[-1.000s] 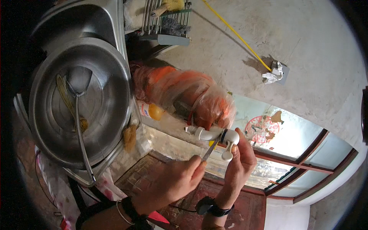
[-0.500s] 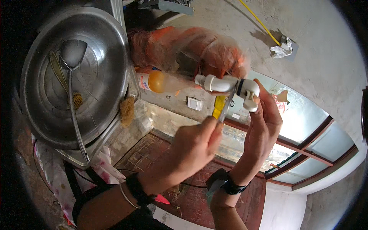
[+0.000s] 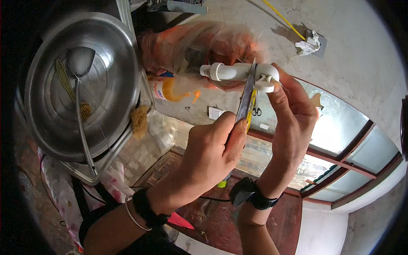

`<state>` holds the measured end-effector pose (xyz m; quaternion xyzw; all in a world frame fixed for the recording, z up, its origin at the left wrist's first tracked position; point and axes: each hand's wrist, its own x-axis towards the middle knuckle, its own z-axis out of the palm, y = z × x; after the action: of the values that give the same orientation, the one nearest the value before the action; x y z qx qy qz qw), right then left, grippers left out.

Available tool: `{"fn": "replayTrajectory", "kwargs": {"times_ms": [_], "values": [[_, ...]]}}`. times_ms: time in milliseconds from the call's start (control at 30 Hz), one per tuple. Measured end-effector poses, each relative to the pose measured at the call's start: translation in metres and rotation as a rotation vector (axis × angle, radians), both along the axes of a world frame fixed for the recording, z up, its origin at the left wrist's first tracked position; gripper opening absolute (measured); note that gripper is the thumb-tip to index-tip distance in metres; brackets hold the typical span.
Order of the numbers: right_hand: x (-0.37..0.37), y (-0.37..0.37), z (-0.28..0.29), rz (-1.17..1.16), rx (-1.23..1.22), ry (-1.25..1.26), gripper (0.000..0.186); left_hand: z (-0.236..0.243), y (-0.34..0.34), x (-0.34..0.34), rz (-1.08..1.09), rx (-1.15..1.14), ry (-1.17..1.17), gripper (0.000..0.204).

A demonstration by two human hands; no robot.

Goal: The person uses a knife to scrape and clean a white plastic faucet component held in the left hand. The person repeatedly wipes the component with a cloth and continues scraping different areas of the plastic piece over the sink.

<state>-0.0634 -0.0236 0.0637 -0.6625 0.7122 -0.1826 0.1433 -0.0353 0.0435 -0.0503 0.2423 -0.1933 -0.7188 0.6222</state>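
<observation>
My left hand point(image 3: 214, 148) is closed round the handle end of a pointed metal knife point(image 3: 247, 91), its blade slanting up across the front of a white plastic tap point(image 3: 235, 72). A yellow strip point(image 3: 252, 109) shows beside the blade; whether it belongs to the knife I cannot tell. My right hand point(image 3: 293, 102) grips the tap by its bent end, thumb against the small lever piece. The tap lies nearly level, its threaded end and collar pointing left. Whether the blade touches the tap is unclear.
A large steel basin point(image 3: 40, 114) on the left holds a long-handled spatula point(image 3: 79, 110), a green-handled brush point(image 3: 63, 78) and a scourer. Beyond the hands are an orange plastic-wrapped bundle point(image 3: 170, 46), a bottle of orange liquid point(image 3: 168, 90), a wall switch point(image 3: 215, 112) and a red-framed window point(image 3: 340, 160).
The white tap and both hands have shifted left and upward. The knife has turned, so its pointed tip now reaches above the tap and more of its blade shows.
</observation>
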Motion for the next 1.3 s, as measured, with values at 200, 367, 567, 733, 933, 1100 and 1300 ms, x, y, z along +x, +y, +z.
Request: {"fn": "replayTrajectory", "kwargs": {"times_ms": [200,367,567,733,933,1100,1300], "values": [[-0.002,0.003,-0.002,0.048,0.005,-0.032,0.028,0.001,0.002,0.009,0.054,-0.130,-0.166,0.016],[-0.002,0.002,0.002,0.065,0.020,0.013,0.028,-0.002,-0.003,0.005,-0.011,-0.041,-0.078,0.019],[-0.008,0.005,-0.002,0.081,0.000,-0.015,0.029,0.000,0.004,0.010,-0.031,-0.028,0.067,0.021],[0.002,0.003,-0.003,0.117,0.006,0.003,0.030,-0.002,0.004,0.009,0.044,-0.095,-0.065,0.019],[-0.004,-0.001,-0.001,0.082,-0.016,0.052,0.028,-0.005,-0.005,0.008,0.216,-0.132,-0.153,0.020],[-0.008,0.003,-0.003,0.075,0.012,-0.034,0.029,-0.012,0.003,0.009,0.202,-0.077,-0.127,0.020],[-0.015,0.004,-0.001,0.133,-0.013,0.009,0.032,-0.024,0.025,0.029,0.113,-0.212,-0.287,0.018]]}}
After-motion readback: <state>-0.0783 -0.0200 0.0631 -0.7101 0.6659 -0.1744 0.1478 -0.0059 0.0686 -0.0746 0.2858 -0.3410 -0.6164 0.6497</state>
